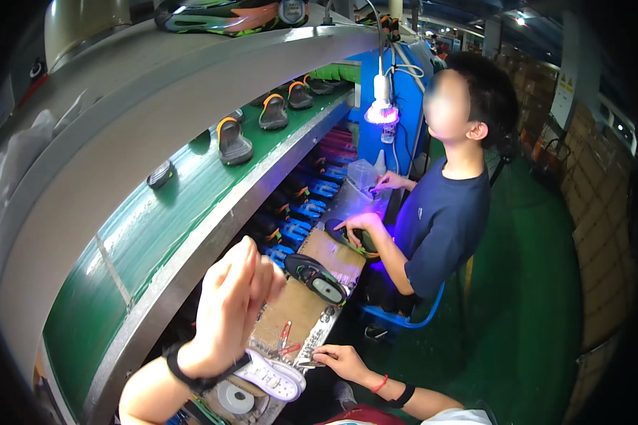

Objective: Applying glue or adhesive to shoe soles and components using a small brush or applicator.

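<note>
The left hand is raised edge-on, fingers straight and together, empty, a dark band at its wrist; the forearm rises from the lower edge. The right hand lies low, palm down, fingers loosely curled; its wrist bears red and black bands.

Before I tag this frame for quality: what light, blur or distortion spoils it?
Head view: fisheye bends the conveyor belt into an arc, corners go black; the violet lamp tints the co-worker's bench; the raised left hand is motion-blurred, the right hand sharper.
</note>
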A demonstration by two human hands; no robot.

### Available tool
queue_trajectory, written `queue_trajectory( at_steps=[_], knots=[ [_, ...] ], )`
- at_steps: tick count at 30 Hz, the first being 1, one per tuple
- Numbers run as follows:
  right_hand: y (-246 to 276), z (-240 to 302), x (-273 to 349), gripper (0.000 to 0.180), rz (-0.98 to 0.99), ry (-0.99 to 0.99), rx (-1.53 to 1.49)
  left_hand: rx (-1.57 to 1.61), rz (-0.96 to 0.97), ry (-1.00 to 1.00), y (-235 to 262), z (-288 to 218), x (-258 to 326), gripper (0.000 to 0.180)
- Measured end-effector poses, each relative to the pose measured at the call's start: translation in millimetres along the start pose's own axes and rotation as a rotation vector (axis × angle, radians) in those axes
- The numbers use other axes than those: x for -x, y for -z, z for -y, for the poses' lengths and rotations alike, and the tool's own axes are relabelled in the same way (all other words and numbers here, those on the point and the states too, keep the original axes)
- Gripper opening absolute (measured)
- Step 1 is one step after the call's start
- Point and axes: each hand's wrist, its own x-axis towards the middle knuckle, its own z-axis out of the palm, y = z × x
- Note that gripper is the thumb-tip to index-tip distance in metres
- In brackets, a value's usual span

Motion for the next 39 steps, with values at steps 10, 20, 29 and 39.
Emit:
queue_trajectory(
  at_steps=[10, 20, 29, 39],
  knots=[
    [-62.9, 52.3, 20.0, 0.018, 0.205, 0.211, 0.081, -0.009, 0.334, -0.705, -39.0, -78.0, 83.9, 0.062],
    [-50.2, 49.5, 35.2, 0.019, 0.184, 0.222, 0.000, 0.059, 0.563, -0.648, -50.9, -76.1, 104.4, 0.066],
    [-44.2, 48.3, 38.9, 0.017, 0.185, 0.232, 0.011, 0.146, 0.374, -0.522, -65.0, -76.2, 125.3, 0.045],
    [-58.7, 54.2, 38.1, 0.017, 0.279, 0.228, 0.040, 0.196, 0.353, -0.555, -57.6, -69.0, 132.2, 0.041]
  ],
)
